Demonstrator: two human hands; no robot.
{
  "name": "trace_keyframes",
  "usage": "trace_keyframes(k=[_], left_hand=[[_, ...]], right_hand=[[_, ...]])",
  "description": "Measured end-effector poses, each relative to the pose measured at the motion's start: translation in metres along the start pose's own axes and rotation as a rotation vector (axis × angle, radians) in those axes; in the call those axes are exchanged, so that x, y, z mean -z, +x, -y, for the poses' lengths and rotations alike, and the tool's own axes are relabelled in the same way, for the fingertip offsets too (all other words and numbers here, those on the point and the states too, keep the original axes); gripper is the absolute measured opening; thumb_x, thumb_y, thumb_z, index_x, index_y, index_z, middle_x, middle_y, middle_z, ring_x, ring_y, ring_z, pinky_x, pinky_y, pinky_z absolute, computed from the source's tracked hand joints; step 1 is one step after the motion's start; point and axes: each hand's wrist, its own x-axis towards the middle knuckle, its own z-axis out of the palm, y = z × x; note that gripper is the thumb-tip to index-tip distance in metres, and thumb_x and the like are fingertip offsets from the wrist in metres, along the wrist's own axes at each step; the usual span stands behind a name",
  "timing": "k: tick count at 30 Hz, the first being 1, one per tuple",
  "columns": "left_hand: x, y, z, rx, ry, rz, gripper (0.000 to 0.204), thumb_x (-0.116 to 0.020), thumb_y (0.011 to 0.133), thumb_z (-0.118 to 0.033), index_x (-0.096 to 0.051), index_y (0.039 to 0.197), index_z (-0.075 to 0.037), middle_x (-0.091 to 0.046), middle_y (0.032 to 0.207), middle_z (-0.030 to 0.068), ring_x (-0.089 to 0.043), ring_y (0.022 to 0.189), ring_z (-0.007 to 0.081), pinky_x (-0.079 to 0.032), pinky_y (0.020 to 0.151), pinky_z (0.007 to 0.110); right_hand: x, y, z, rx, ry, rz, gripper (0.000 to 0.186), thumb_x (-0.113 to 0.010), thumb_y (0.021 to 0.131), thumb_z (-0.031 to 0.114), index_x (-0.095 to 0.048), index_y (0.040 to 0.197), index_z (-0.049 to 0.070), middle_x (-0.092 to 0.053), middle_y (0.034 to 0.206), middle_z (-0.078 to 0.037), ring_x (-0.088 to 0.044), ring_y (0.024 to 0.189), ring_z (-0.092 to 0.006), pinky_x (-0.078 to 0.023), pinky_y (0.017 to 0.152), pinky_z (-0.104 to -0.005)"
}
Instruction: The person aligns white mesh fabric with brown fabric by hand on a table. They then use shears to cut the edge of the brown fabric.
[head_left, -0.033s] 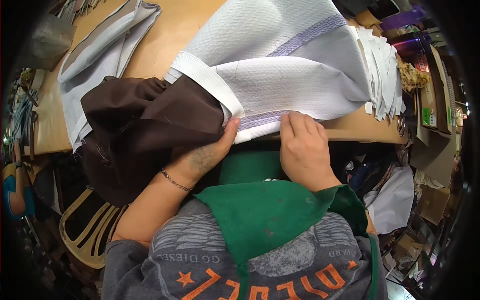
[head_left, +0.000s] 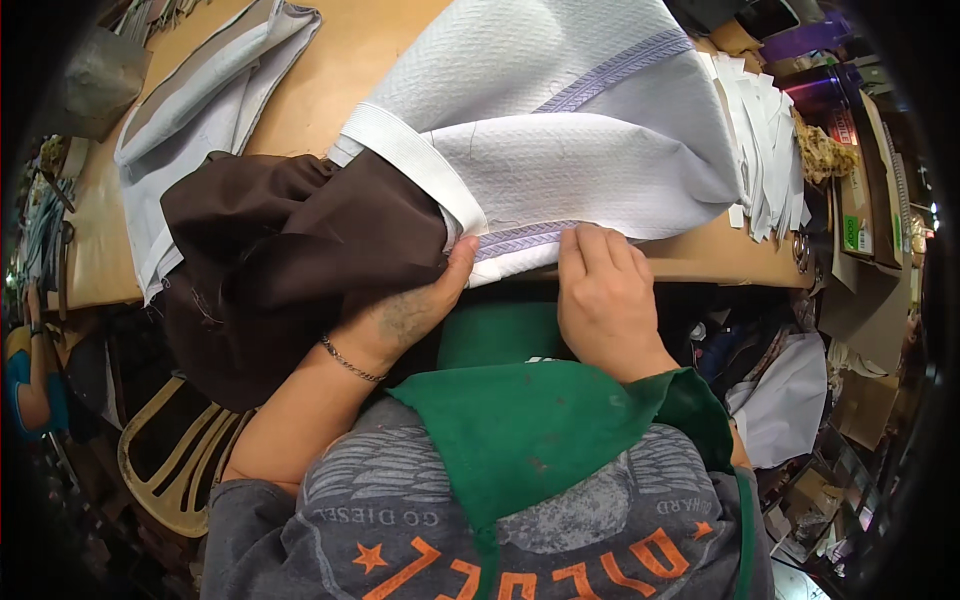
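A large piece of pale grey-lilac quilted fabric lies over the table's near edge, with purple patterned trim along its border. Brown cloth is joined to its left part, beside a white band. My left hand is closed on the fabric's near edge where trim and brown cloth meet; the thumb shows on top, the other fingers are hidden under the cloth. My right hand grips the same edge farther right, its fingers bent over the trim and its thumb out of sight.
Another folded pale fabric piece lies on the wooden table at left. White strips are piled at the right end. A tan slatted chair stands lower left. Cardboard stands at right. Another person's arm shows far left.
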Motion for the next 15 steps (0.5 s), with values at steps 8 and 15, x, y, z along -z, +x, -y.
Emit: trace_keyframes(k=[8, 15], left_hand=[[0.018, 0.005, -0.021, -0.122, 0.076, -0.251, 0.029, -0.046, 0.086, -0.022, -0.053, 0.098, 0.003, -0.054, 0.097, 0.0113, -0.051, 0.091, 0.0224, -0.039, 0.084, 0.032], [0.027, 0.01, -0.036, -0.22, 0.097, -0.467, 0.021, -0.06, 0.077, -0.022, -0.061, 0.079, -0.001, -0.06, 0.075, 0.0116, -0.058, 0.068, 0.0257, -0.046, 0.064, 0.033]], right_hand=[[-0.009, 0.01, 0.015, 0.282, 0.33, -0.075, 0.032, -0.048, 0.069, 0.014, -0.055, 0.095, -0.005, -0.051, 0.097, -0.013, -0.049, 0.092, -0.0237, -0.041, 0.074, -0.0321], [-0.012, -0.005, -0.009, 0.004, -0.044, 0.035, 0.038, -0.046, 0.075, 0.015, -0.052, 0.107, -0.005, -0.049, 0.104, -0.014, -0.047, 0.104, -0.0259, -0.04, 0.084, -0.0384]])
